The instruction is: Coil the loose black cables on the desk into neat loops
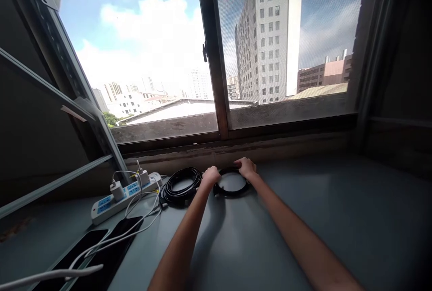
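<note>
A small coil of black cable (232, 193) lies on the grey tabletop. My left hand (211, 175) is closed on the left side of this coil, with its fingertips partly hidden. At the coil's upper right edge, my right hand (247, 167) has its fingers bent round the cable. Just left of my left hand rests a larger, thicker coil of black cable (171, 198), apart from the small one.
A white power strip (128, 197) with chargers plugged in stands at the left. Loose white cables (116, 238) run over dark phone-like slabs (126, 230) in the left foreground. Behind the grey table (313, 201) rise a window frame (222, 134) and a metal rack (107, 140).
</note>
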A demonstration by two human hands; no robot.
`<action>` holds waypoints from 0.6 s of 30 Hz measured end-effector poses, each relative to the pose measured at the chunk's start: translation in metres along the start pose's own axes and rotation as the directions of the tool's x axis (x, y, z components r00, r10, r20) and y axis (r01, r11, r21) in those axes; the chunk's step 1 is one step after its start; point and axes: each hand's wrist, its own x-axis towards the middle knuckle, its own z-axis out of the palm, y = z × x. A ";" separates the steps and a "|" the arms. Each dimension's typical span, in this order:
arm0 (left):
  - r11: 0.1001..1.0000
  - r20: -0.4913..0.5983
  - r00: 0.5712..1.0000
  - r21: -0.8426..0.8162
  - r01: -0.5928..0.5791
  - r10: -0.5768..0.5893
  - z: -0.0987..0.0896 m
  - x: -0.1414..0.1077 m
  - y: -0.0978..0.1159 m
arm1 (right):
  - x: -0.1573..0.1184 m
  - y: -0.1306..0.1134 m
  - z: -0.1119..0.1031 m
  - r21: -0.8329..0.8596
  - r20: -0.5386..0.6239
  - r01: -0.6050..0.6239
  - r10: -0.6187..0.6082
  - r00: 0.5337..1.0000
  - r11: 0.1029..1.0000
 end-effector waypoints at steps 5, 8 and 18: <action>0.999 -0.038 0.999 0.037 -0.022 0.023 -0.004 -0.006 0.004 | -0.003 -0.008 -0.007 0.055 -0.056 -0.001 0.004 0.998 0.999; 0.999 -0.110 0.993 -0.007 -0.043 0.042 -0.012 -0.006 0.005 | -0.004 -0.016 -0.023 0.115 -0.138 0.022 -0.006 0.990 0.993; 0.942 -0.453 0.884 -0.234 -0.240 0.112 -0.058 -0.019 -0.005 | -0.034 -0.057 -0.112 0.277 -0.577 0.360 -0.145 0.804 0.891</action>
